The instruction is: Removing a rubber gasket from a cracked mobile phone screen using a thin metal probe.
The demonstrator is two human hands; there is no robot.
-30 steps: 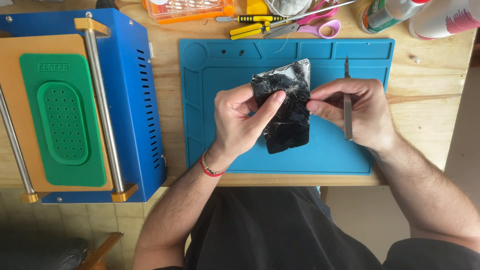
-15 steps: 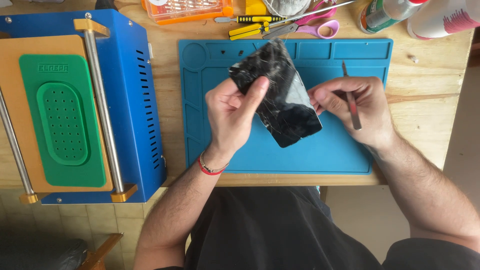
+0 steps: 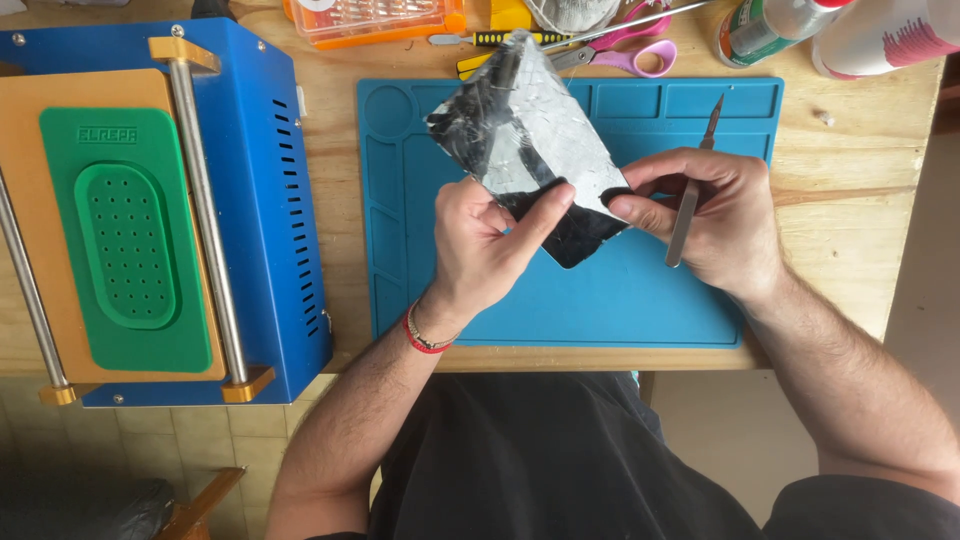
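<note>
A cracked black phone screen (image 3: 530, 140) with a shattered, glossy face is held up over the blue work mat (image 3: 640, 300). My left hand (image 3: 485, 250) grips its near edge, thumb across the dark lower part. My right hand (image 3: 705, 215) pinches the screen's right corner with thumb and forefinger. A thin metal blade tool (image 3: 692, 190) lies tucked between the same hand's fingers, tip pointing away from me. The screen is tilted, its far end towards the table's back.
A blue machine (image 3: 250, 200) with an orange plate and a green perforated pad (image 3: 125, 240) stands at the left. Along the back lie an orange parts box (image 3: 375, 18), a yellow screwdriver (image 3: 480, 40), pink scissors (image 3: 630, 55) and bottles (image 3: 770, 25). The wooden table's edge (image 3: 820, 350) is near me.
The screen has been turned anticlockwise and lifted farther from me, showing more of its reflective cracked face. Both hands kept hold of it; the right hand shifted slightly right.
</note>
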